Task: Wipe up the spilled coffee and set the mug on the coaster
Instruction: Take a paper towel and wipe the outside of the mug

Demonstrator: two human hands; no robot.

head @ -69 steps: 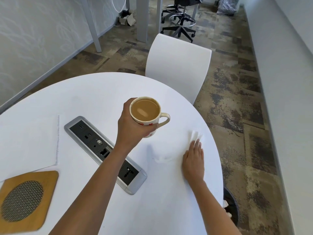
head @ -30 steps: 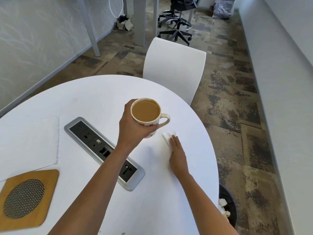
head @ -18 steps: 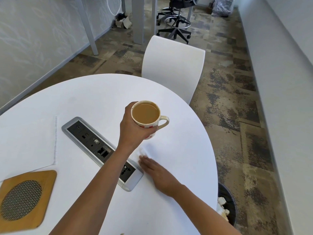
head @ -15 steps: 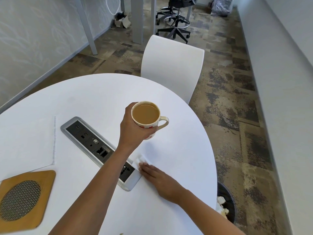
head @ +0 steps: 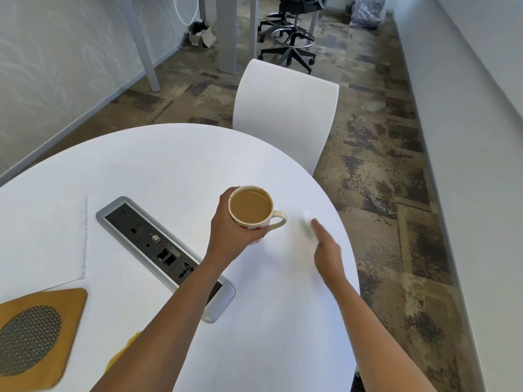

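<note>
The round white desk [head: 169, 165] spreads under both of your arms, and a white chair [head: 285, 114] stands past its far edge, beyond your fingers. Well to the left of your left fingers lies a flat white sheet [head: 42, 236]. Between it and those fingers, a long grey socket panel [head: 158, 247] runs diagonally, with its near end under your left forearm. The wooden coaster [head: 31, 332] with its dark mesh disc sits well apart from your left fingers, back toward you and far to their left. Your left hand [head: 232, 230] reaches forward above the desk with the forearm raised, fingers curled around the far side and thumb on the near side of the mug [head: 250, 206]. The mug is lifted clear of the surface, upright, with its mouth facing up and coffee close to the rim. Its handle sticks out to the right, toward your right fingers. Your right hand [head: 328, 250] is low over the desk near its right edge, motion-blurred, fingers [head: 317, 227] straight, held together and pointing away from you. A small white wipe [head: 307, 219], smeared by blur, sits at their tips, but you cannot tell whether they press it.
</note>
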